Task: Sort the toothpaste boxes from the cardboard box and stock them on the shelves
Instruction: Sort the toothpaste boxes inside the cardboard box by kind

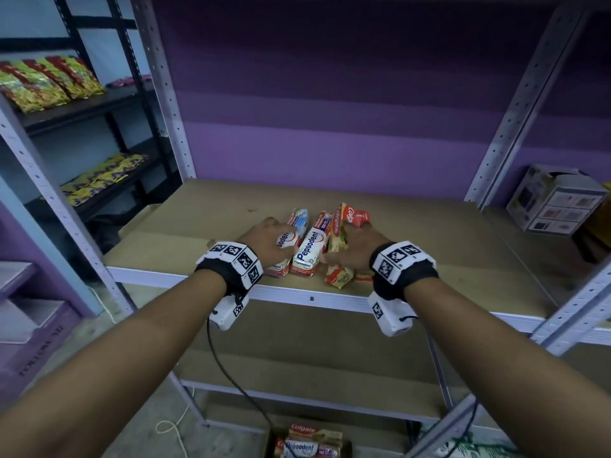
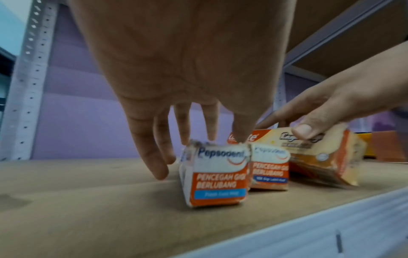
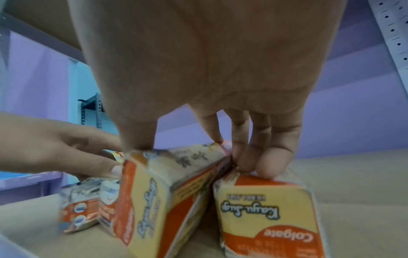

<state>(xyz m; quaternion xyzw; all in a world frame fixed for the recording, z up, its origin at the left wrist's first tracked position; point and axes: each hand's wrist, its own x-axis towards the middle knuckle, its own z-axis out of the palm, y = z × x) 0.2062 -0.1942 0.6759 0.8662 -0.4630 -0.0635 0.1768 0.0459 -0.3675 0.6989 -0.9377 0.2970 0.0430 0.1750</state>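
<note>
Toothpaste boxes (image 1: 310, 246) under both hands (image 1: 274, 238), on shelf (image 1: 429, 246)

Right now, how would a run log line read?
left hand: on Pepsodent boxes | right hand: on Colgate boxes | place: shelf

Cardboard box (image 1: 309, 441) cut off by the bottom edge, small print on Pepsodent boxes (image 2: 218, 174) blurred, far Colgate box (image 1: 363, 276) mostly behind right hand (image 1: 353, 246)

Both forearms are bare, without sleeves. Each wrist wears a black strap (image 1: 228, 276) topped by a white band of black-and-white square marker tags (image 1: 400, 256). A white camera housing (image 1: 228, 312) hangs beneath each wrist, and a black cable (image 1: 231, 381) trails from the left one.
</note>
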